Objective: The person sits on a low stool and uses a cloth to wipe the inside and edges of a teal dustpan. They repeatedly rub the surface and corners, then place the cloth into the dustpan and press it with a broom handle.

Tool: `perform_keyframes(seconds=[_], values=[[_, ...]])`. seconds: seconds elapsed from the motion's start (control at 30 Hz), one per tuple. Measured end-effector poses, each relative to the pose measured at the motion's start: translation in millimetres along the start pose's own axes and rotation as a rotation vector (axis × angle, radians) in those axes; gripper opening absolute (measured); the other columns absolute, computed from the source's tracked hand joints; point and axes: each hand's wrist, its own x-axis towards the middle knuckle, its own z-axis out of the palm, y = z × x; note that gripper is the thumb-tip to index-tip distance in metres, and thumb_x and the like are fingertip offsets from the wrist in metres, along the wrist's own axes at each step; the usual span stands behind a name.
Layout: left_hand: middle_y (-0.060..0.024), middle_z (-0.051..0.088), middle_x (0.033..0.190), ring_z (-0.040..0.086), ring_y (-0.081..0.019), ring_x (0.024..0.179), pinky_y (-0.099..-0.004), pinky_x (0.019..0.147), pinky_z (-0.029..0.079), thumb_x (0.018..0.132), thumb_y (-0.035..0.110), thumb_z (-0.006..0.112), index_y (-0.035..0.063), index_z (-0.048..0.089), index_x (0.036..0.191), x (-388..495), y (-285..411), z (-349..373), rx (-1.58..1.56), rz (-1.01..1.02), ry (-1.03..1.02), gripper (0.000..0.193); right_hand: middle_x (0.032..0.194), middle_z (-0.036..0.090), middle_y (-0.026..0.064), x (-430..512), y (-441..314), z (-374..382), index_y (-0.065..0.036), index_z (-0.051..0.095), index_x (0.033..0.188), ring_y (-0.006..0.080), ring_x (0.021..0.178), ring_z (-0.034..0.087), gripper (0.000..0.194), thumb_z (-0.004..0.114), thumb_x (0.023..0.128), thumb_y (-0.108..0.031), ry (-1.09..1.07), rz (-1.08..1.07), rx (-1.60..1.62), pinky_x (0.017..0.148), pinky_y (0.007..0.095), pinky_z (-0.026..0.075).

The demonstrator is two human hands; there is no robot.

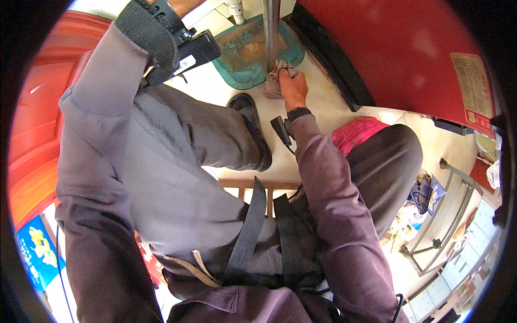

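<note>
My right hand (pixel 295 89) grips a crumpled, greyish-brown cloth (pixel 273 89). The cloth is pressed up against the lower end of a metal pole (pixel 271 30). Behind the pole lies a worn green base (pixel 238 64) with brownish stains, flat on the pale floor (pixel 210 82). Of my left arm I see the sleeve and a black strap (pixel 147 34) carrying a black device (pixel 200 52); beyond a sliver of skin at the top edge, the left hand is out of view.
A red cabinet-like panel (pixel 387 48) with a black base (pixel 331 56) rises at the right. Red panelled wood (pixel 48 109) stands at the left. My shoe (pixel 252 129) rests beside the green base. A metal frame (pixel 428 242) and a blue package (pixel 422 194) are at the right. White pipe (pixel 236 12) shows at the top.
</note>
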Motion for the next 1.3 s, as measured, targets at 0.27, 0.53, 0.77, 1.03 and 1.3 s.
perform_keyframes(seconds=[0.27, 0.53, 0.77, 1.03, 1.3], values=[[0.0013, 0.050, 0.061, 0.044, -0.0080, 0.049, -0.0264, 0.050, 0.044, 0.103, 0.027, 0.052, 0.0045, 0.062, 0.085, -3.3, 3.0, -3.4, -0.084, 0.040, -0.111, 0.031, 0.094, 0.068, 0.0318, 5.7, 0.2, 13.8, 0.007, 0.062, 0.100, 0.0509, 0.092, 0.065, 0.043, 0.061, 0.086, -0.035, 0.208, -0.061, -0.132, 0.086, 0.0546, 0.051], [0.0004, 0.052, 0.063, 0.046, -0.0087, 0.050, -0.0267, 0.050, 0.044, 0.104, 0.027, 0.051, 0.0040, 0.062, 0.086, 3.9, -5.7, 2.8, -0.018, 0.114, -0.083, 0.031, 0.100, 0.068, 0.0334, 46.4, -1.2, -9.0, 0.007, 0.066, 0.093, 0.0502, 0.095, 0.067, 0.051, 0.054, 0.091, -0.042, 0.072, -0.097, -0.339, 0.086, 0.0552, 0.052], [-0.0018, 0.053, 0.062, 0.047, -0.0097, 0.049, -0.0261, 0.048, 0.043, 0.102, 0.025, 0.054, 0.0018, 0.063, 0.086, 5.9, -1.7, 11.6, 0.007, 0.011, 0.049, 0.030, 0.098, 0.069, 0.0325, 48.9, 2.0, -7.6, 0.006, 0.069, 0.093, 0.0492, 0.094, 0.067, 0.056, 0.052, 0.092, -0.047, 0.108, -0.088, -0.367, 0.086, 0.0548, 0.053], [-0.0043, 0.057, 0.062, 0.049, -0.0118, 0.049, -0.0282, 0.048, 0.043, 0.099, 0.023, 0.057, 0.0000, 0.065, 0.083, 16.6, -1.8, 19.2, -0.024, -0.010, 0.056, 0.029, 0.102, 0.070, 0.0298, 85.1, 1.5, -16.5, 0.003, 0.073, 0.095, 0.0474, 0.098, 0.067, 0.058, 0.045, 0.096, -0.047, 0.023, -0.094, -0.531, 0.088, 0.0546, 0.053], [-0.0034, 0.056, 0.062, 0.050, -0.0118, 0.049, -0.0284, 0.049, 0.044, 0.100, 0.024, 0.056, 0.0001, 0.065, 0.083, 19.1, -2.8, 23.6, -0.029, -0.022, 0.076, 0.030, 0.109, 0.067, 0.0329, 113.5, 7.0, -29.9, 0.003, 0.072, 0.103, 0.0486, 0.107, 0.064, 0.063, 0.031, 0.102, -0.046, 0.053, 0.137, -0.365, 0.095, 0.0550, 0.049]])
